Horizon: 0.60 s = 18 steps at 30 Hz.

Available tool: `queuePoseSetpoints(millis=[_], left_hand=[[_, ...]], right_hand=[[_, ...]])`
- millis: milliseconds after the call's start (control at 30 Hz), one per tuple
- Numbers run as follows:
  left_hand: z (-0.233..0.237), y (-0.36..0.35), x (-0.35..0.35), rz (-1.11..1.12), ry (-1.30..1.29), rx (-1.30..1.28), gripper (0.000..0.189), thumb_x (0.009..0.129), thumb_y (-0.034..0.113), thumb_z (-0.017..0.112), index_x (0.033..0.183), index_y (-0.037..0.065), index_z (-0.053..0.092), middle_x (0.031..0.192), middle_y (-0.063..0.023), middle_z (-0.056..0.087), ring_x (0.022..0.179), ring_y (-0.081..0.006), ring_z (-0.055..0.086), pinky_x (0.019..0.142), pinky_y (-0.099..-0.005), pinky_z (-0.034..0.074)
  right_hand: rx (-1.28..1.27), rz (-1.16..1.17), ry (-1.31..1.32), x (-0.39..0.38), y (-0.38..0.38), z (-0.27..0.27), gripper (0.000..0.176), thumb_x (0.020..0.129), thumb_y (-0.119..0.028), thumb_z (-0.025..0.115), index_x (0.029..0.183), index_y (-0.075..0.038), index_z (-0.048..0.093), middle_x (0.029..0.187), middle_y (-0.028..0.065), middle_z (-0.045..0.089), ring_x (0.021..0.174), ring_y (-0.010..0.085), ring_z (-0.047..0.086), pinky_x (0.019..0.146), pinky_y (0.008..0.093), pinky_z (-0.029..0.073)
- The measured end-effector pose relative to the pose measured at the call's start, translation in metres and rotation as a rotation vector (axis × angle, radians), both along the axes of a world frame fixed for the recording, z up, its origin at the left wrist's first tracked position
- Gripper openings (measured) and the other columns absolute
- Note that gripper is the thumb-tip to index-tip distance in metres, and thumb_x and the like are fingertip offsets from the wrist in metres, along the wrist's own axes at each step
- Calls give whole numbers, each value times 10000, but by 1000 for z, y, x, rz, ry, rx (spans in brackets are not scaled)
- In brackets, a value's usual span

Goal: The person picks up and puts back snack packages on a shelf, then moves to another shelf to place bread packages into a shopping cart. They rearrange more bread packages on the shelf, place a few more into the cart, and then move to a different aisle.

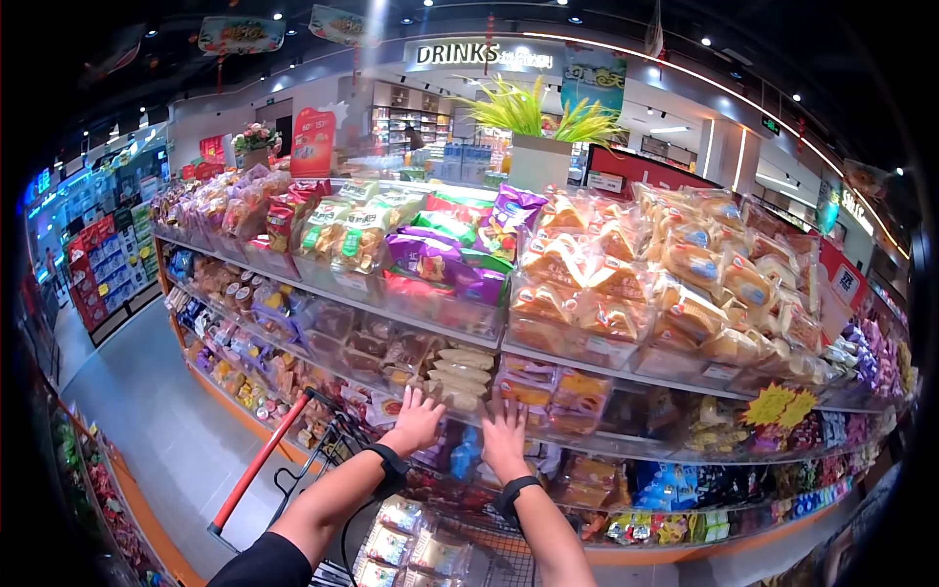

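My left hand (416,423) reaches toward the second shelf, fingers apart, right at the lower front of some clear-wrapped brown snacks (377,354). Beside it, my right hand (504,430) is stretched out with its fingers spread and nothing in it. Between and just above the two hands lies a stack of pale, long wrapped rolls (462,377). Purple-and-yellow packs (553,391) sit to the right of my right hand. Both wrists wear dark bands. Below my forearms, several clear-wrapped packs (401,548) lie in a shopping cart.
The cart's red handle (259,465) slants at left. Packaged bread (704,274) and purple snack bags (430,256) fill the top shelf. A yellow starburst sign (780,405) hangs on the shelf front. Grey aisle floor (142,391) runs along the left. A potted plant (538,157) stands behind.
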<state>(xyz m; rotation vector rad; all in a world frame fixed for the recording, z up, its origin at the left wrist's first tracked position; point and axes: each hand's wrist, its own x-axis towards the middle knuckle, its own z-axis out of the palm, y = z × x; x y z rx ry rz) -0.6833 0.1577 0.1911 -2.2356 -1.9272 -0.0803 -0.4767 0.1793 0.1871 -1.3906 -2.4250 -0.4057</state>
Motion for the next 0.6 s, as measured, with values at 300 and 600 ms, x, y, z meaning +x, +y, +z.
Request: queuePoseSetpoints(millis=[300, 600], left_hand=[[14, 1, 2, -2, -57, -112, 580, 834, 254, 598, 1392, 147, 484, 1532, -175, 348, 1402, -534, 224, 1143, -631, 150], [-4, 9, -6, -36, 115, -31, 670, 829, 336, 626, 1443, 166, 418, 1540, -146, 337, 1356, -525, 308, 1095, -626, 259]], right_hand=[[77, 70, 3, 16, 12, -23, 881, 713, -151, 712, 1495, -289, 331, 1614, 91, 111, 1433, 403, 195, 1162, 595, 136], [174, 46, -96, 29, 34, -62, 828, 824, -111, 586, 1544, -317, 232, 1636, 52, 70, 1452, 370, 202, 1175, 540, 150]])
